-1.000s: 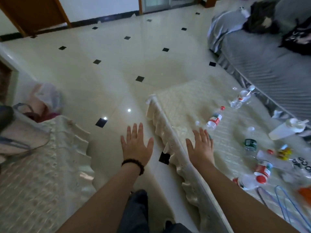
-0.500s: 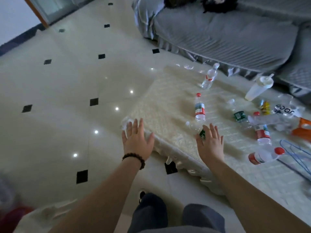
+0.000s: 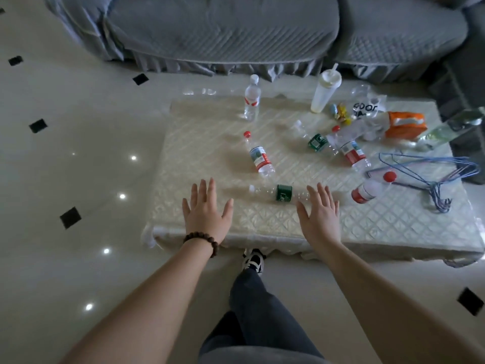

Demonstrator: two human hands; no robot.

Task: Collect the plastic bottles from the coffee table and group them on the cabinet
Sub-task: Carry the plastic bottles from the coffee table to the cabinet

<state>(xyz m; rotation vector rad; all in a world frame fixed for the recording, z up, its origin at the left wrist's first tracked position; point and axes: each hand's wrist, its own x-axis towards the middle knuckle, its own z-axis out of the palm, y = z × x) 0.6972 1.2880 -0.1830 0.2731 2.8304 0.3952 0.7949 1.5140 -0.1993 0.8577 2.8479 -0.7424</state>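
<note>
Both hands are held flat, palms down, with the fingers spread and holding nothing. The left hand (image 3: 207,214), with a dark bead bracelet (image 3: 203,241) at its wrist, sits low in the middle of the frame, over the near left edge of the counter (image 3: 393,222). The right hand (image 3: 319,215) is to its right, over the same near edge, its fingertips just reaching the bottom end of a green-labelled bottle (image 3: 278,192) that lies on its side between the two hands.

Above that one, near the centre of the frame, a red-capped bottle (image 3: 258,157) with a red and white label lies at a slant. To the right of the right hand a short bottle with a red cap (image 3: 371,189) lies tilted. Higher and to the right, a second green-labelled bottle (image 3: 316,141) and another red-labelled bottle (image 3: 351,153) lie side by side, close to touching. At the far edge of the counter a clear bottle with a white cap (image 3: 252,98) stands upright.

Also on the cream quilted cover: a tall pale cup with a straw (image 3: 324,91), an orange packet (image 3: 405,124), a printed clear bag (image 3: 366,109), and blue wire hangers (image 3: 430,174) at the right. A grey sofa (image 3: 223,30) fills the top of the frame, beyond the counter. Pale floor tiles (image 3: 78,153) with black diamonds cover the left.
</note>
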